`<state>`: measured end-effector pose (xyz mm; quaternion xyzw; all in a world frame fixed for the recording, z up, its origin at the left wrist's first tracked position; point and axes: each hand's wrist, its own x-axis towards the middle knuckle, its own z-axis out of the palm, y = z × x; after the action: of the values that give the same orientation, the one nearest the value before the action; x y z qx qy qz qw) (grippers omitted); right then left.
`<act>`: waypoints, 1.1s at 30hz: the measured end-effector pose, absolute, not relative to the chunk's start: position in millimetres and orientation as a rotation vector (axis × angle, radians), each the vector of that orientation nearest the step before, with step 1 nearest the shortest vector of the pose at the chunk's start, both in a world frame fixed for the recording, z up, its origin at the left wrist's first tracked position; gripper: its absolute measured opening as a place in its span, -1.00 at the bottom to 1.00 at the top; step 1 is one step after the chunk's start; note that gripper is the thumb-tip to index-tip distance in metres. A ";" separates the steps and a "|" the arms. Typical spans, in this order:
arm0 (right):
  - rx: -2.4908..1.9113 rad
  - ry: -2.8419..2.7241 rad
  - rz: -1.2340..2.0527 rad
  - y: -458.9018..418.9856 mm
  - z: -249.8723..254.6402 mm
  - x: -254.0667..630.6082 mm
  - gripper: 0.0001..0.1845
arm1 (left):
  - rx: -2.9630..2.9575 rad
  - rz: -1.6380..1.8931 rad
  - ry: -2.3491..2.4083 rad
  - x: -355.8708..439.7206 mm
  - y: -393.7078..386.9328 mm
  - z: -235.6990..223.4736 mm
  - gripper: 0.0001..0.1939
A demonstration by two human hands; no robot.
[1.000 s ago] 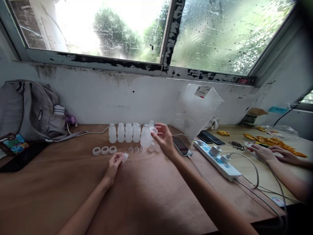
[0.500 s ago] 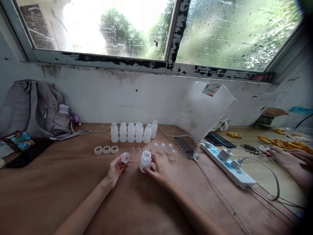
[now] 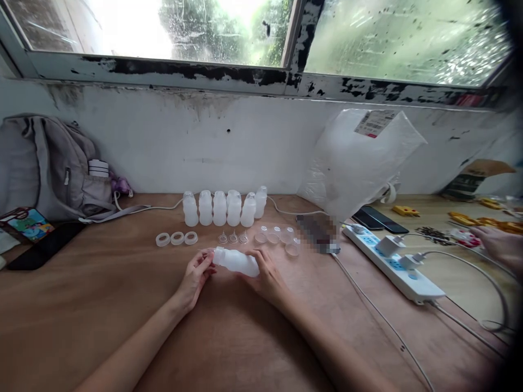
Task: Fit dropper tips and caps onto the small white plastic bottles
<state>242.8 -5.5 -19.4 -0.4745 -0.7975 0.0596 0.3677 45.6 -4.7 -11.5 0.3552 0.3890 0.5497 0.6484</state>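
The tilted bottle (image 3: 236,261) lies between the left grip (image 3: 195,276), pinching its mouth end, and right grip (image 3: 266,276), clasping its base.

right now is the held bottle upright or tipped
Tipped: the bottle is held sideways, neck toward left hand, base toward right hand.

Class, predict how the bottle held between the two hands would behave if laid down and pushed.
The bottle would probably roll, since its body looks round. Its cloudy, plastic-looking wall suggests it is light and fairly stiff; the smooth-looking surface may feel slippery.
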 end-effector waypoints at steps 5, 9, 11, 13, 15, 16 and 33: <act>-1.192 -2.054 0.042 -6.7 -20.0 242.3 -0.59 | 0.967 1.254 0.952 43.5 -4.4 -8.5 -0.78; -1.160 -2.018 -0.036 -8.3 -20.1 241.3 -0.58 | 0.982 1.251 0.966 43.0 -3.6 -8.2 -0.75; -1.157 -2.002 -0.053 -9.0 -21.0 240.9 -0.57 | 0.978 1.255 0.975 43.5 -3.7 -8.7 -0.74; -1.158 -1.988 -0.057 -9.6 -21.7 240.6 -0.57 | 0.974 1.261 0.989 44.2 -4.1 -9.2 -0.74; -1.164 -1.974 -0.039 -10.2 -21.7 240.5 -0.56 | 0.971 1.263 1.001 44.7 -4.5 -9.2 -0.75; -1.167 -1.968 -0.022 -10.4 -21.4 240.5 -0.55 | 0.970 1.263 1.005 44.9 -4.8 -8.9 -0.75; -1.126 -1.916 0.217 -10.2 -21.1 240.0 -0.54 | 0.904 1.228 0.911 41.4 -6.7 -3.6 -0.72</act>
<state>240.0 -10.2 -21.1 -0.4533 -0.7709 0.0873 0.4389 41.4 -6.7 -3.6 0.3948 0.3978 0.5364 0.6310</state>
